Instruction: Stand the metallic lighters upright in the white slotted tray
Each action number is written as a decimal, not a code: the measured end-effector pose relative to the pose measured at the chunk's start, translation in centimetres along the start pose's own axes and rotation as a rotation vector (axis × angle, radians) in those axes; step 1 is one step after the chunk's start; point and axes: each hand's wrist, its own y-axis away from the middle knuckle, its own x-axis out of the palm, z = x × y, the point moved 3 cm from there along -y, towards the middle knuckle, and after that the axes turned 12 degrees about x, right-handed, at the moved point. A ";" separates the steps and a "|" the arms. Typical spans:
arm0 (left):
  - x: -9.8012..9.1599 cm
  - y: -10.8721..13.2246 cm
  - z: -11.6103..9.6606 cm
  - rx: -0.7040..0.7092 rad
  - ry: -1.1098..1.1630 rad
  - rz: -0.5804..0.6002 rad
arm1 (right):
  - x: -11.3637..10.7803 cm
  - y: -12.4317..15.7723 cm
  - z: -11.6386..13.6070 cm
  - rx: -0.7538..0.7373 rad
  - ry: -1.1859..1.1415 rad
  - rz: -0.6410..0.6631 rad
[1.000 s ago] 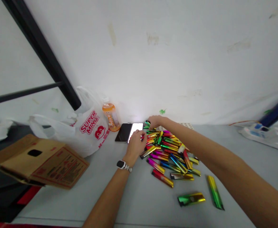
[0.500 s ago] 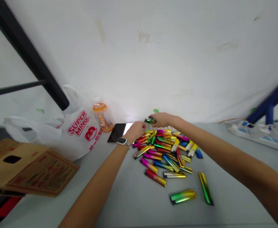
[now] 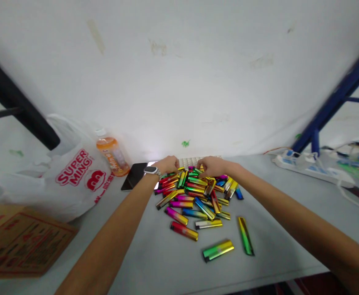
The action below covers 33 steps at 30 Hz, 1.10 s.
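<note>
A heap of shiny two-tone lighters [image 3: 194,190] in pink, red, green, blue and gold lies on the grey table [image 3: 154,254]. My left hand [image 3: 168,164], a watch [image 3: 151,170] on its wrist, is at the heap's back left edge. Its fingers are curled in, and what they hold, if anything, is hidden. Over the back of the heap, my right hand [image 3: 213,167] bends its fingers down around a green lighter [image 3: 199,170], partly covered by them. Behind both hands runs a white gridded strip [image 3: 189,162]. Apart from the heap, two green-gold lighters [image 3: 218,250] lie nearer me.
On the left are a cardboard box [image 3: 28,241], a white plastic bag [image 3: 75,180], an orange drink bottle [image 3: 113,155] and a dark flat device [image 3: 134,176]. A white power strip [image 3: 312,168] with cables lies at right. The wall [image 3: 179,90] closes off the back.
The view has swung to the right. My right hand, which held green lighters up behind the heap, has come down onto its back part. My left hand stays at the heap's back left.
</note>
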 end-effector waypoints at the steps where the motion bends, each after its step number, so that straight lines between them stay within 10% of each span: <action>1: -0.3 0.4 0.0 0.001 -0.002 -0.024 | 0.0 0.2 -0.2 -0.006 -0.032 -0.010; 6: -1.1 2.8 -2.6 0.170 0.069 -0.258 | 0.0 0.8 -2.3 0.023 -0.220 -0.139; 11: 1.2 3.9 -7.0 0.332 0.067 -0.290 | 0.8 -0.3 -7.1 0.474 -0.167 -0.307; 15: 3.2 4.2 -8.1 0.382 0.050 -0.353 | 2.4 -1.6 -9.2 0.656 -0.096 -0.193; 33: 5.7 7.8 -6.0 0.429 0.039 -0.523 | 3.0 -4.1 -2.3 0.542 -0.141 -0.111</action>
